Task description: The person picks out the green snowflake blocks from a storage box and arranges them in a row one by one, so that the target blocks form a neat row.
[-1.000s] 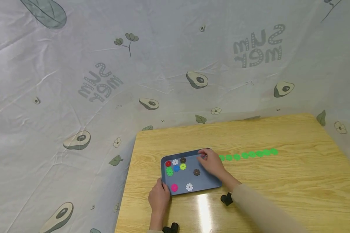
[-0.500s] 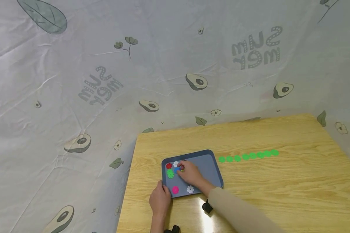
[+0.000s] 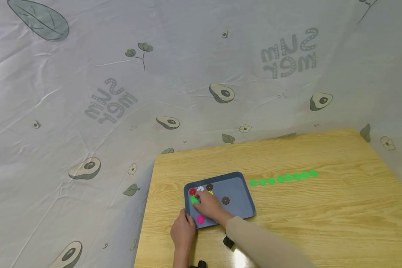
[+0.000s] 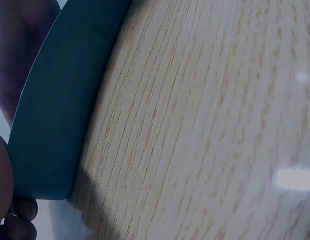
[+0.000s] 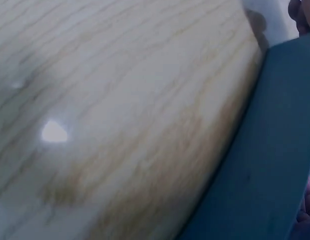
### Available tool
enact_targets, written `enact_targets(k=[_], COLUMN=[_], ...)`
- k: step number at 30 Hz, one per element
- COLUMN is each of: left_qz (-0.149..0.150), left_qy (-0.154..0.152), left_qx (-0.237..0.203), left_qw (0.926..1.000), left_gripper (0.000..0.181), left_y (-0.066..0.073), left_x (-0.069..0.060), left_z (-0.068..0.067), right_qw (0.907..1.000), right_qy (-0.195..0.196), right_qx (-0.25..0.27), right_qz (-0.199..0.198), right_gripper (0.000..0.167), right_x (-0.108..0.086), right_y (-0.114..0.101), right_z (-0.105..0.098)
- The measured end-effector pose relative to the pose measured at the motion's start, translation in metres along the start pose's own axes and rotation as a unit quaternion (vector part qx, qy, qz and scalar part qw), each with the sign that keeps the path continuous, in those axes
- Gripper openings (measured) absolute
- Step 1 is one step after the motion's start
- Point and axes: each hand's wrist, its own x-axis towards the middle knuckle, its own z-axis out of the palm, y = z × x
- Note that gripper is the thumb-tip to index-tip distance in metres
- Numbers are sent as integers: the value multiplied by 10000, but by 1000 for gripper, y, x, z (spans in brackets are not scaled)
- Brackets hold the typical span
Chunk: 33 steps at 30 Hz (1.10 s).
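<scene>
A grey-blue tray point(image 3: 236, 193) lies on the table, its outer wall point(image 4: 59, 100) filling the left side of the left wrist view. My left hand point(image 3: 182, 229) grips its near left corner, thumb at the rim. Inside, my right hand point(image 3: 209, 206) reaches to the green notched discs point(image 3: 193, 200); thumb and forefinger are beside them, and whether they pinch one is unclear. Around it lie a red disc point(image 3: 192, 191), a white disc point(image 3: 200, 188), brown discs point(image 3: 225, 200), a yellow disc point(image 3: 211, 192) and a pink disc point(image 3: 200, 219). The right hand hides the blue disc.
To the tray's right, a row of several green discs point(image 3: 280, 179) runs across the wooden table point(image 3: 308, 208). A printed cloth point(image 3: 187, 74) hangs behind and to the left of the table. The tray's wall point(image 5: 260, 150) also shows in the right wrist view.
My right hand has moved left across the tray, from its far right edge, over the blue disc, to the green discs. The left hand stays at the corner.
</scene>
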Motion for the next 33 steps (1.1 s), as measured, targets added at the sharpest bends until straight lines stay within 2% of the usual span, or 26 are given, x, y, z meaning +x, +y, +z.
enact_targets(k=[8,13,23,28,33], left_qz=[30,27,28,74,158], left_qy=[-32,-30,-77,-12,91], left_qx=[-85,-63,-34,18,0], left_qw=[10000,10000,10000,10000,9998], left_gripper=[26,24,23,23,22], left_y=[1,1,0,-1,-1], left_x=[-1,-2,-2,-2,-2], left_z=[1,1,0,1,-2], right_qw=[9990,9983,9981,9975,9980], right_qy=[25,28,-44,-96,-15], right_qx=[-370,-465,-559,-655,-623], right_qz=[264,355,253,255,67], right_gripper=[36,32,27,28,27], right_x=[-2,-3,-5,-4,-4], right_y=[-7,-9,-12,-12,-11], right_z=[8,11,6,6,6])
